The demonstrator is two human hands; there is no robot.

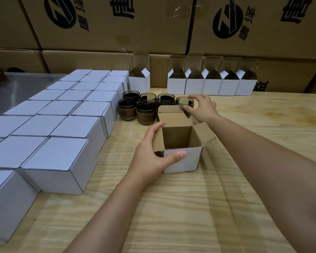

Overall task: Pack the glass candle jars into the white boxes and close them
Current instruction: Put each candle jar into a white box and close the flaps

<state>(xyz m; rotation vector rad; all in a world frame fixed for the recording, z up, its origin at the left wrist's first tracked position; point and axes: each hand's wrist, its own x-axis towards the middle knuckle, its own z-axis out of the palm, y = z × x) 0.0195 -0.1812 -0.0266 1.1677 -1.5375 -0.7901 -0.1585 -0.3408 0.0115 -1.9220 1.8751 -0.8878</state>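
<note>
Gripping open box (185,159): left hand (151,159); right hand (203,108) pinches jar (182,101) rim, base hidden behind flap (173,118).

Two bare hands at a packing table: left hand (150,154) and right hand (203,107), forearms (263,156) uncovered, thumbnail (179,155) trimmed short.

Brightness: dim, warm indoor light.
Shadows: soft bands across the wooden table (171,207); inside of the open white box (190,161) dark.
Glare: pale sheen on the grey surface (20,88), far left.
Edges: wide-angle bowing; brown cartons (108,33) lean outward.
</note>
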